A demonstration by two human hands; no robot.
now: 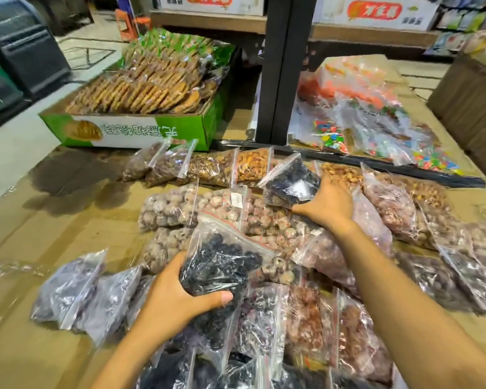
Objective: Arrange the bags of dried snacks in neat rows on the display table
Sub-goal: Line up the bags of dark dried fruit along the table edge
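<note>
While your left hand (177,293) curls around a zip bag of dark dried fruit (222,265), thumb pressed across its near side and fingers tucked behind it, the bag tilts up above the pile at about 6 o'clock on the cardboard-covered display table (54,234). Your right arm reaches out toward 12 o'clock, and your right hand (327,203) grips a second dark bag (291,183), fingers wrapped over its right edge, beside the nut bags (250,164).
</note>
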